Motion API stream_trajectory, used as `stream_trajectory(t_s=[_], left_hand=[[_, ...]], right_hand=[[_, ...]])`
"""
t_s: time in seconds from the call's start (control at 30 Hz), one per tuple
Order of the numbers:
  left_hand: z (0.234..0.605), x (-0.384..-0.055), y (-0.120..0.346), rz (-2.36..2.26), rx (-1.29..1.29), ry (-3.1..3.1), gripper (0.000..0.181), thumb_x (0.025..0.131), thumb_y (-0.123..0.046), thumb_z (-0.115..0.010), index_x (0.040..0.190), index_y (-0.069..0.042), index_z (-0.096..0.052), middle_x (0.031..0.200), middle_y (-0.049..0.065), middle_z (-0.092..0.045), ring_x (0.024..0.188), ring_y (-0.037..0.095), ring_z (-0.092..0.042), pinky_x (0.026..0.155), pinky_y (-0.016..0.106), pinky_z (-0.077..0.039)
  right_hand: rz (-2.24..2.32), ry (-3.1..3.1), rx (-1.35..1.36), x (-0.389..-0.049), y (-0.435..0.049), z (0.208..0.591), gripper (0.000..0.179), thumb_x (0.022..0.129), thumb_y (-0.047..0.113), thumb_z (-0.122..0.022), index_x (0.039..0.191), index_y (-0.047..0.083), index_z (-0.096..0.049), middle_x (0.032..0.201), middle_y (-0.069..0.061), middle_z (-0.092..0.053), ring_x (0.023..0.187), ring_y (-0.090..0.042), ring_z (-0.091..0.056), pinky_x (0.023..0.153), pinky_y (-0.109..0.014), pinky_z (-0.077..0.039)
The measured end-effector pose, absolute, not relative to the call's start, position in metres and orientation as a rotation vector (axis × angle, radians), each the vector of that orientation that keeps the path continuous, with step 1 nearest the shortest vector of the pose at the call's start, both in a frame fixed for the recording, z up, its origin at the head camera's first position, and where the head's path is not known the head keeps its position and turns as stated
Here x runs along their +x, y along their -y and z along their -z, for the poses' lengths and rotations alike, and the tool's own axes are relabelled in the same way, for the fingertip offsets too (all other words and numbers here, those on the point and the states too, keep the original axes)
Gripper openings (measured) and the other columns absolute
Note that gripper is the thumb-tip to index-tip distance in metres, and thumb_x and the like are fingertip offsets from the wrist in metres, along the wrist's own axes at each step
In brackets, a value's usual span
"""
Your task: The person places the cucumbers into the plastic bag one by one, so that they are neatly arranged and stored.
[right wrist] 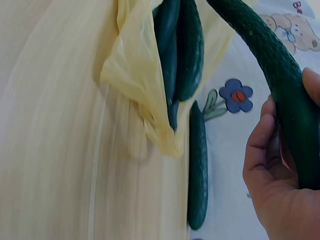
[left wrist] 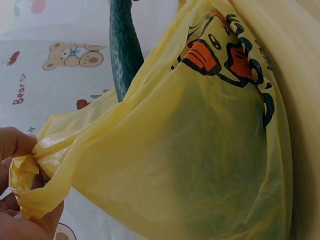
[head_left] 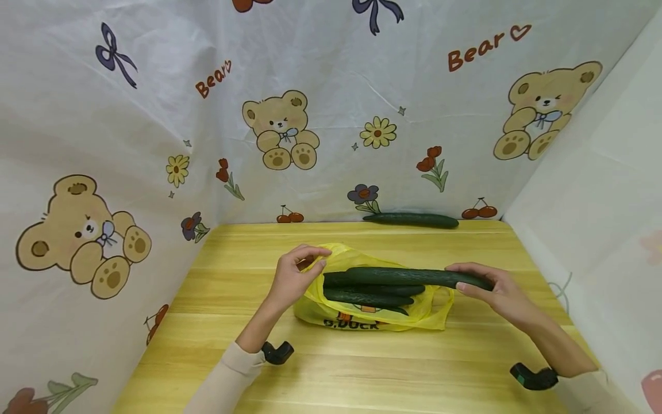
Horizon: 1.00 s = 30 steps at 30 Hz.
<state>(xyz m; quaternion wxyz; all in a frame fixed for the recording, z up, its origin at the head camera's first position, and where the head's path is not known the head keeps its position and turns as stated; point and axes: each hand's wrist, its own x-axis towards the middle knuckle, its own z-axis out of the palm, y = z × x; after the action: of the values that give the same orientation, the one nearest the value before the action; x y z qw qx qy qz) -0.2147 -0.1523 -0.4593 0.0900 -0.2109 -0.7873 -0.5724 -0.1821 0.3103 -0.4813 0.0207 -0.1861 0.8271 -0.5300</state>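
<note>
A thin yellow plastic bag (head_left: 312, 312) with a printed duck lies on the table, its mouth open. Several dark green cucumbers (head_left: 369, 298) show inside it. My left hand (head_left: 292, 275) pinches the bag's rim at the left, and the left wrist view shows the film bunched between thumb and fingers. Held by my right hand (head_left: 499, 292) is a long cucumber (head_left: 395, 276), thumb on one side and fingers on the other. It lies level above the others, its far end reaching into the bag mouth. In the right wrist view this cucumber (right wrist: 280, 85) looks slightly curved.
Another cucumber (head_left: 414, 219) lies at the back edge of the wooden table (head_left: 393, 368), against the bear-printed cloth (head_left: 331, 69). White walls of cloth stand left and right. A thin pale cord (head_left: 564, 290) shows by the right edge.
</note>
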Motion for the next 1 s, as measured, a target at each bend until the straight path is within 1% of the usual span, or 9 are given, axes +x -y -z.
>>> stream_trajectory(t_s=[0.1, 0.2, 0.33, 0.47, 0.53, 0.7, 0.77, 0.9, 1.0], left_hand=[[0.459, -0.216, 0.152, 1.706, -0.627, 2.345, 0.019, 0.104, -0.019, -0.075, 0.121, -0.016, -0.082, 0.119, 0.005, -0.074, 0.103, 0.016, -0.063, 0.101, 0.025, -0.059], [0.458, -0.216, 0.153, 1.702, -0.624, 2.347, 0.019, 0.104, -0.018, -0.075, 0.121, -0.016, -0.082, 0.119, 0.005, -0.075, 0.103, 0.016, -0.064, 0.102, 0.025, -0.059], [0.458, -0.216, 0.153, 1.695, -0.611, 2.355, 0.019, 0.103, -0.018, -0.075, 0.121, -0.016, -0.082, 0.120, 0.005, -0.075, 0.102, 0.016, -0.063, 0.101, 0.025, -0.059], [0.458, -0.217, 0.153, 1.699, -0.601, 2.365, 0.019, 0.104, -0.018, -0.075, 0.121, -0.017, -0.082, 0.122, 0.004, -0.075, 0.106, 0.015, -0.065, 0.103, 0.026, -0.059], [0.457, -0.217, 0.152, 1.707, -0.597, 2.364, 0.018, 0.104, -0.018, -0.075, 0.120, -0.018, -0.082, 0.123, 0.004, -0.075, 0.110, 0.016, -0.066, 0.104, 0.026, -0.059], [0.454, -0.217, 0.147, 1.707, -0.595, 2.342, 0.019, 0.103, -0.017, -0.075, 0.120, -0.017, -0.082, 0.124, 0.004, -0.076, 0.117, 0.019, -0.068, 0.105, 0.028, -0.059], [0.453, -0.217, 0.145, 1.701, -0.602, 2.337, 0.019, 0.103, -0.017, -0.075, 0.121, -0.018, -0.082, 0.124, 0.003, -0.076, 0.119, 0.019, -0.069, 0.105, 0.030, -0.059], [0.452, -0.217, 0.143, 1.698, -0.604, 2.334, 0.019, 0.103, -0.017, -0.075, 0.121, -0.019, -0.082, 0.125, 0.002, -0.076, 0.122, 0.020, -0.069, 0.106, 0.036, -0.060], [0.451, -0.217, 0.144, 1.695, -0.589, 2.330, 0.019, 0.103, -0.015, -0.075, 0.120, -0.019, -0.082, 0.124, 0.002, -0.076, 0.121, 0.020, -0.070, 0.106, 0.038, -0.060]], right_hand=[[1.668, -2.508, -0.656, -0.190, -0.300, 0.484, 0.038, 0.108, 0.009, -0.064, 0.146, 0.007, -0.065, 0.145, 0.009, -0.068, 0.124, 0.004, -0.064, 0.094, -0.018, -0.056], [1.692, -2.439, -0.703, -0.197, -0.288, 0.487, 0.038, 0.109, 0.008, -0.063, 0.147, 0.005, -0.064, 0.146, 0.001, -0.067, 0.123, 0.001, -0.065, 0.095, -0.018, -0.056], [1.661, -2.426, -0.719, -0.207, -0.270, 0.490, 0.037, 0.109, 0.013, -0.064, 0.146, 0.010, -0.065, 0.148, -0.009, -0.066, 0.127, 0.002, -0.063, 0.100, -0.017, -0.054], [1.614, -2.444, -0.730, -0.215, -0.254, 0.493, 0.036, 0.109, 0.017, -0.065, 0.146, 0.015, -0.066, 0.149, -0.011, -0.066, 0.130, 0.006, -0.059, 0.103, -0.015, -0.051], [1.615, -2.420, -0.742, -0.218, -0.246, 0.494, 0.036, 0.110, 0.018, -0.064, 0.146, 0.014, -0.066, 0.150, -0.012, -0.065, 0.129, 0.004, -0.060, 0.102, -0.016, -0.052], [1.636, -2.342, -0.780, -0.225, -0.225, 0.492, 0.038, 0.109, 0.017, -0.065, 0.146, 0.008, -0.065, 0.147, -0.016, -0.066, 0.120, -0.007, -0.067, 0.099, -0.019, -0.056], [1.634, -2.324, -0.799, -0.228, -0.217, 0.493, 0.039, 0.109, 0.016, -0.066, 0.146, 0.007, -0.064, 0.146, -0.016, -0.066, 0.119, -0.008, -0.067, 0.099, -0.019, -0.056], [1.611, -2.319, -0.844, -0.233, -0.205, 0.498, 0.039, 0.109, 0.016, -0.066, 0.146, 0.007, -0.064, 0.147, -0.016, -0.066, 0.122, -0.003, -0.065, 0.101, -0.019, -0.056], [1.593, -2.357, -0.892, -0.235, -0.200, 0.501, 0.037, 0.108, 0.014, -0.066, 0.144, 0.006, -0.065, 0.145, -0.016, -0.067, 0.125, -0.007, -0.065, 0.102, -0.020, -0.055]])
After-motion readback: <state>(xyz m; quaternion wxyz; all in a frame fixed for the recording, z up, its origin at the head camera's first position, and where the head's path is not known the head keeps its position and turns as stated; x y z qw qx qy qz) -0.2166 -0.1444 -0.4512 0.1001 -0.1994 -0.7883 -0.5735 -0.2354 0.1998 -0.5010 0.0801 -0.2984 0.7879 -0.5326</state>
